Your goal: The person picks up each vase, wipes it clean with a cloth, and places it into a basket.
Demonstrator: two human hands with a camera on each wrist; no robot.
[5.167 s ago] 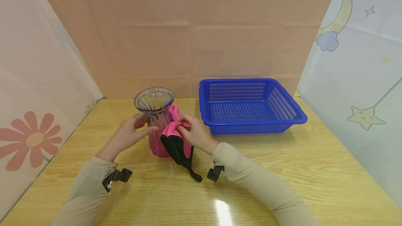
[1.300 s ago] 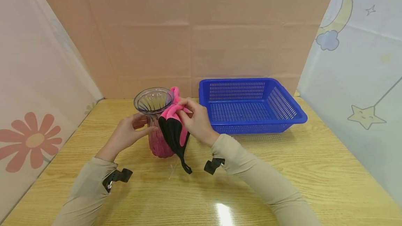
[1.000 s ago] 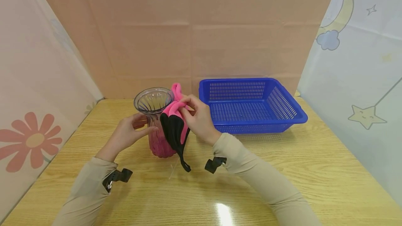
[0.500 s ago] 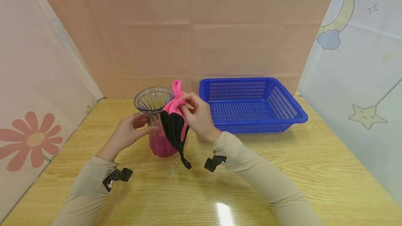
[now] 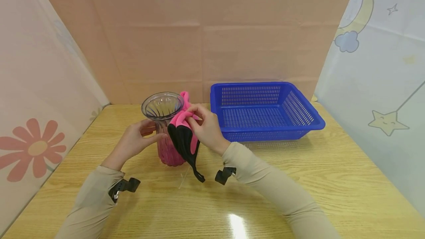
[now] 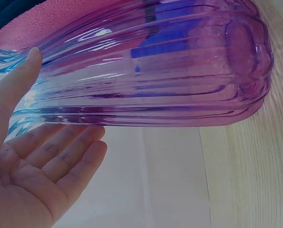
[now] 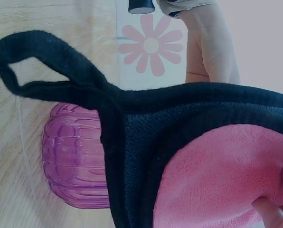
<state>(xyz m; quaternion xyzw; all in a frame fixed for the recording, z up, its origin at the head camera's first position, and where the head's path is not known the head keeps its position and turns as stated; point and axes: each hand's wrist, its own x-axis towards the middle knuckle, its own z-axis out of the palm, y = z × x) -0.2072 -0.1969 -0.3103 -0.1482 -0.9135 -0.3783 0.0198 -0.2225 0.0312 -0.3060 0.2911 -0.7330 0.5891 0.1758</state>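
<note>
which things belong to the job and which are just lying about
In the job: glass vase, held in left grip; pink-and-black cloth, pinched in right grip.
Lying about: blue basket, untouched; thin pale strip, hard to identify.

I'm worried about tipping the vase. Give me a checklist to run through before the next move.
1. Vase upright on the table: ok.
2. Left hand at the side of the vase: ok.
3. Firmness of that hold: cannot tell.
4. Right hand pinching the cloth: ok.
5. Basket standing apart from the vase: ok.
</note>
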